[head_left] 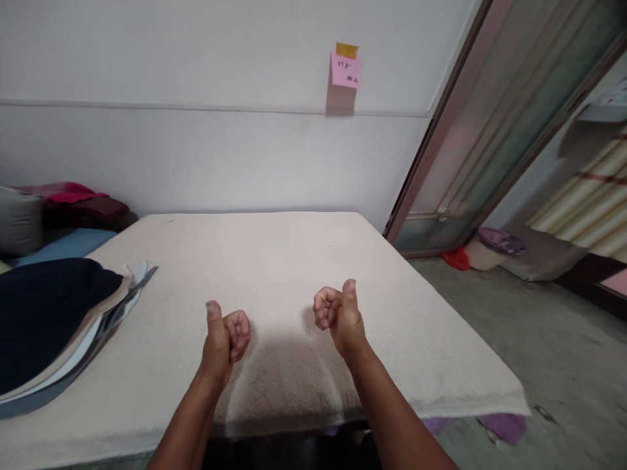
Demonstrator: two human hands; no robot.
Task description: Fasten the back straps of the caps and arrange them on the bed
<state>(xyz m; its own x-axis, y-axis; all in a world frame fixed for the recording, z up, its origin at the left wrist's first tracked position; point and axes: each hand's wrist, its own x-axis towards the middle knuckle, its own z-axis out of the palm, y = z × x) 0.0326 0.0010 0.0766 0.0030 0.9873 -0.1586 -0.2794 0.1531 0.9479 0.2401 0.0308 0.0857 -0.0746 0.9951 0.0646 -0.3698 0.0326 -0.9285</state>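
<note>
Left hand: the left hand (225, 336) is clenching over the near half of the surface, thumb pointing up, with nothing showing in its grip.
Right hand: the right hand (340, 314) is mirroring that pose, fingers curling in and thumb rising, also gripping nothing that shows; the matching fists are looking like a deliberate sign rather than a hold.
Fabric stack: over at the left edge, the fabric stack (49, 313) is lying flat, navy on top, with beige, white and grey layers peeping out and narrow ends pointing inward; it is probably sitting aside there to be within the left hand's reach while leaving the middle to both hands.
Surface: the cream cover (264, 254) is spreading to the back edge by the wall (220, 156), and its near edge is hanging over, likely shielding whatever is lying on it.
Pink note: above the back edge, yellow tape (347, 50) is holding the pink note (345, 70) on the wall, presumably at a readable height.
Floor: beyond the right edge, a purple-lined bin (484, 253) is standing beside something red (456, 258).
</note>
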